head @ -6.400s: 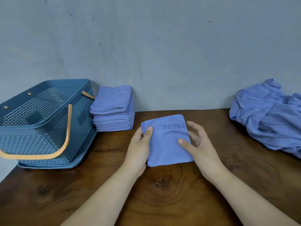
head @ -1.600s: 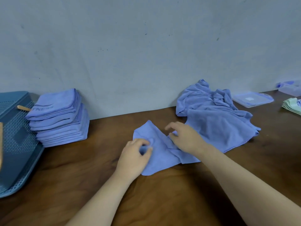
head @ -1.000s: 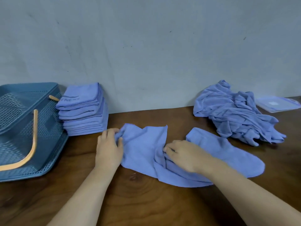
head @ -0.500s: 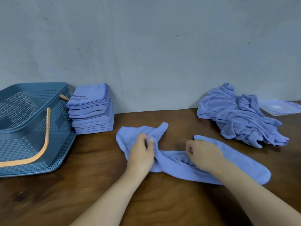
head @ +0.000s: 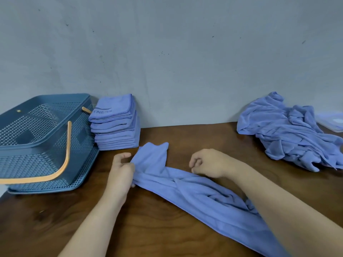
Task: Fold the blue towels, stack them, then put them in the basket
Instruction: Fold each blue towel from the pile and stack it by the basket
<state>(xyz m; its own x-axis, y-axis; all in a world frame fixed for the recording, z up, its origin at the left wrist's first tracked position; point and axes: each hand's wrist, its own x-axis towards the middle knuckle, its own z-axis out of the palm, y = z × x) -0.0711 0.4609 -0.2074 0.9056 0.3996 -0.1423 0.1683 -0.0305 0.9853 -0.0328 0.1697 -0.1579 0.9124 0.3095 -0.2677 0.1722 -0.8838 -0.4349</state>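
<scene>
Pinching the left end of a loose blue towel [head: 194, 193], the left grip [head: 121, 171] bunches the cloth on the worktop [head: 148, 229]. The right grip [head: 209, 163] is curled over the towel's middle; I cannot tell whether it holds any cloth. The towel trails toward the near right. Farther back, a stack of folded towels [head: 115, 125] stands just beside the basket [head: 46, 145]. A crumpled heap [head: 287, 132] lies at the far right.

We lose sight of the loose towel [head: 194, 191] under the right forearm [head: 278, 210] and past the bottom edge, cannot tell whether the curled right hand [head: 209, 163] above it pinches cloth, and see the basket [head: 37, 164] left of it and a clear lid [head: 332, 123] right of it cropped.
</scene>
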